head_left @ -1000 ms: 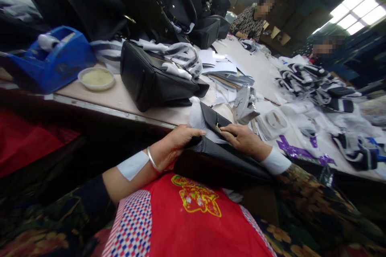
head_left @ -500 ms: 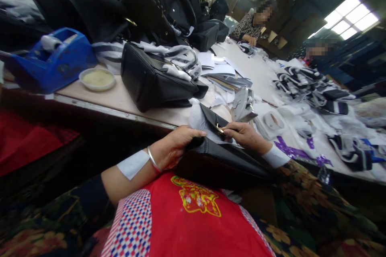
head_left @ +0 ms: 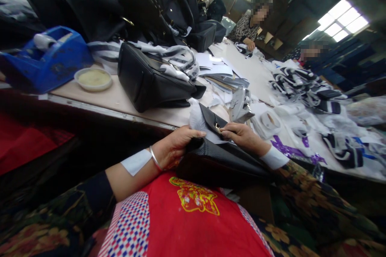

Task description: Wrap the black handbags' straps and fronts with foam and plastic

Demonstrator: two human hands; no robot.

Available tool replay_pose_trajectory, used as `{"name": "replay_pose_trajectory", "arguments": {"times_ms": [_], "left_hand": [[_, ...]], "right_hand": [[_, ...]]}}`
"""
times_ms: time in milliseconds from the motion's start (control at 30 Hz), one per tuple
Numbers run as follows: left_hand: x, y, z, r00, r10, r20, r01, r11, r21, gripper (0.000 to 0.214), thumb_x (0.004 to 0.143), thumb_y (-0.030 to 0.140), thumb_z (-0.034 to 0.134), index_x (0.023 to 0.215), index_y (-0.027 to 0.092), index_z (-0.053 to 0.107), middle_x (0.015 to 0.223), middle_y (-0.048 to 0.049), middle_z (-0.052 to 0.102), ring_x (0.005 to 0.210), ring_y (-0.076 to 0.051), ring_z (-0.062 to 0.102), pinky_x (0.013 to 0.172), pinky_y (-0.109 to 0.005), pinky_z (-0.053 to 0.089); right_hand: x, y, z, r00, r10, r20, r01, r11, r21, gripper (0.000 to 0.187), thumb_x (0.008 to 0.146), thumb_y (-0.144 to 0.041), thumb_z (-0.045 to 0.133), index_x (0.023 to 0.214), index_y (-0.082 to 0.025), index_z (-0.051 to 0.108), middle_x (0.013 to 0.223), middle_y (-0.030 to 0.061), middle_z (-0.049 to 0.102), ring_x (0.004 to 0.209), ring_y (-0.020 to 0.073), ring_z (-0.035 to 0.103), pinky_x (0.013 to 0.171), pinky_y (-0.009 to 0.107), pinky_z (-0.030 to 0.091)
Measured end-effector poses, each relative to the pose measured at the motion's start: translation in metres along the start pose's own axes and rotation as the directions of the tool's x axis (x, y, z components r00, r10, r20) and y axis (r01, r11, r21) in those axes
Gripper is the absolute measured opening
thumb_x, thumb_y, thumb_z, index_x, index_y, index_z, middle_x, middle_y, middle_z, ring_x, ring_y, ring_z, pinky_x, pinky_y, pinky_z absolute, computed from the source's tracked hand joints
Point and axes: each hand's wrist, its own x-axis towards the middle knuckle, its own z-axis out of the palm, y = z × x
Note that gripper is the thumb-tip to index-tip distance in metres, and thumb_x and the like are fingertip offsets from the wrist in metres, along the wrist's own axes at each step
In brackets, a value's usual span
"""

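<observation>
A black leather handbag [head_left: 223, 164] rests across my lap, tilted against the table's edge. My left hand [head_left: 181, 141] grips its near left corner, thumb on top and fingers curled underneath. At the bag's mouth, my right hand [head_left: 241, 135] pinches a small gold metal clasp [head_left: 217, 128] on the black flap [head_left: 209, 115]. White wrapping paper [head_left: 197, 122] shows inside and beside the flap. The tips of my right fingers are partly hidden behind the clasp and flap.
On the table [head_left: 126, 104] stand another black handbag [head_left: 150, 82], a shallow dish [head_left: 93, 79] and a blue tape dispenser [head_left: 51, 58]. Black bags [head_left: 144, 4] are heaped behind. White sheets [head_left: 220, 68] and wrapped straps [head_left: 304, 80] lie to the right. A co-worker [head_left: 247, 26] sits at the far side.
The view has shifted slightly, so the table's things appear a little further left. Both hands keep their hold, and my right fingers have moved slightly at the clasp.
</observation>
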Motion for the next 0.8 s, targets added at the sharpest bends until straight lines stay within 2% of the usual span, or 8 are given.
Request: {"name": "replay_pose_trajectory", "arguments": {"times_ms": [167,300,500,800], "left_hand": [[-0.001,-0.003,0.001,0.999,0.039,0.0,-0.039,0.999,-0.01,0.038,0.067,0.016,0.078,0.103,0.007,0.073,0.082,-0.0109,0.077,0.063,-0.018,0.068,0.068,-0.029,0.053],[-0.001,-0.004,0.005,0.998,0.058,-0.029,-0.057,0.998,0.012,0.033,0.069,0.016,0.077,0.1,0.007,0.074,0.079,-0.0102,0.077,0.062,-0.017,0.067,0.064,-0.028,0.051],[-0.001,0.001,0.01,0.998,0.037,-0.051,-0.036,0.999,0.021,0.03,0.068,0.014,0.077,0.097,0.008,0.074,0.075,-0.0097,0.077,0.06,-0.018,0.067,0.063,-0.028,0.05],[0.001,-0.002,0.008,0.998,0.044,-0.047,-0.043,0.999,0.029,0.034,0.068,0.015,0.077,0.101,0.007,0.074,0.079,-0.0116,0.077,0.063,-0.019,0.067,0.066,-0.029,0.051]], "right_hand": [[0.0,0.006,0.005,0.997,-0.078,0.014,0.079,0.99,-0.118,0.029,0.095,-0.035,0.054,0.093,-0.017,0.076,0.079,0.0069,0.069,0.073,0.0187,0.062,0.068,0.03,0.045],[-0.002,0.009,0.012,0.996,-0.084,-0.016,0.082,0.992,-0.097,0.029,0.095,-0.034,0.052,0.094,-0.017,0.075,0.077,0.0064,0.069,0.071,0.0179,0.06,0.067,0.029,0.045],[-0.004,0.007,0.011,0.997,-0.081,-0.016,0.08,0.993,-0.083,0.031,0.093,-0.033,0.054,0.111,-0.018,0.075,0.087,0.0083,0.072,0.077,0.0194,0.062,0.074,0.031,0.048],[-0.004,0.02,0.006,0.996,0.094,0.002,-0.094,0.992,0.089,0.037,0.091,-0.041,0.056,0.104,-0.013,0.077,0.068,0.0027,0.065,0.06,0.0147,0.055,0.055,0.025,0.042]]}}
